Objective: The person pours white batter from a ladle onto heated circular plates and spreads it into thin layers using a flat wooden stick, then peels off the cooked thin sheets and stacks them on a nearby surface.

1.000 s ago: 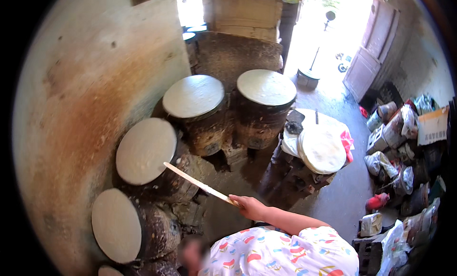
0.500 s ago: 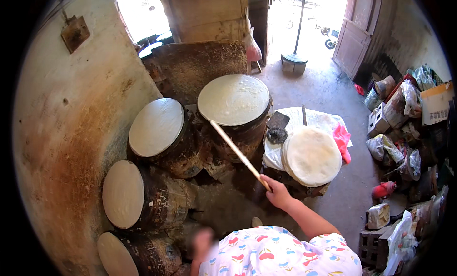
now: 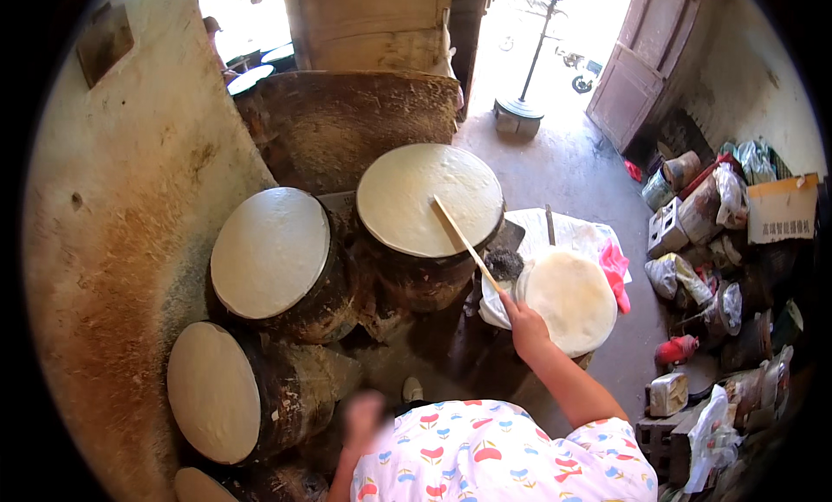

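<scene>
My right hand [image 3: 527, 327] is closed around the lower end of a long flat wooden stick [image 3: 468, 249]. The stick's far tip reaches over a pale, batter-like round sheet [image 3: 412, 186] on top of a dark drum-shaped stove [image 3: 425, 281]; whether it touches is hard to tell. Below that hand and to its right, a stack of pale flatbreads [image 3: 572, 298] lies on a white cloth [image 3: 520, 229]. A dark, fuzzy scrubber-like pad [image 3: 503, 264] sits by the stack's left edge. My left hand [image 3: 364, 420] is raised low in front of me, its fingers blurred over.
More drum stoves with pale round tops [image 3: 270, 252] [image 3: 215, 391] line the left wall. A pink cloth [image 3: 614, 272] lies beside the flatbreads. Bags, blocks and a cardboard box [image 3: 782, 212] crowd the right wall. A stand on a round base [image 3: 518, 110] is near the open doorway.
The stick's tip has moved from the left edge of the far round sheet to nearer its right middle. My right hand has shifted slightly right. The whole view has moved a little.
</scene>
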Available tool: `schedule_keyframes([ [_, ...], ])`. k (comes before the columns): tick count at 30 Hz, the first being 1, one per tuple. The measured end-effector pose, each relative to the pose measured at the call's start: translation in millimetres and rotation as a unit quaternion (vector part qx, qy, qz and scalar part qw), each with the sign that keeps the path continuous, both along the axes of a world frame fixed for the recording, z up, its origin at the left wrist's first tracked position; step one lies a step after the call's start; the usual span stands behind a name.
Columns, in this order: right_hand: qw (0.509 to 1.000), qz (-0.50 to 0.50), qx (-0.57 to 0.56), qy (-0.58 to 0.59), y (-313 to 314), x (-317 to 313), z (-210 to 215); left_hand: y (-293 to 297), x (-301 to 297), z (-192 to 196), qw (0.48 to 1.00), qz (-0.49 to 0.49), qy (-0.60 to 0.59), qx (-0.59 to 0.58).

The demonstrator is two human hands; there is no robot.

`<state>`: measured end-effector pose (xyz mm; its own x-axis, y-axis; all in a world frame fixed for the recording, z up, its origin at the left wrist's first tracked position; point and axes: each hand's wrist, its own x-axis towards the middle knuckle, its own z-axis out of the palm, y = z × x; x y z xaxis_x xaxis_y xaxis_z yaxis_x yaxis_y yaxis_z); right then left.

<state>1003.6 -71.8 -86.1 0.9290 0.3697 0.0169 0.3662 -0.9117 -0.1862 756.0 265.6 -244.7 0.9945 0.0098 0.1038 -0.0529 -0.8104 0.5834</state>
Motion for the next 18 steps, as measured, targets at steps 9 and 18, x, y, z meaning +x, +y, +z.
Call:
schedule_keyframes([
  [9,0.983,-0.089,-0.16,-0.02,65.9,63.7,3.6,36.8,62.0,10.8,0.937,0.204,0.028,-0.283],
  [18,0.986,0.075,0.124,0.083,53.6,2.5,19.8,29.5,68.0,-7.9,0.943,0.202,0.025,-0.264],
])
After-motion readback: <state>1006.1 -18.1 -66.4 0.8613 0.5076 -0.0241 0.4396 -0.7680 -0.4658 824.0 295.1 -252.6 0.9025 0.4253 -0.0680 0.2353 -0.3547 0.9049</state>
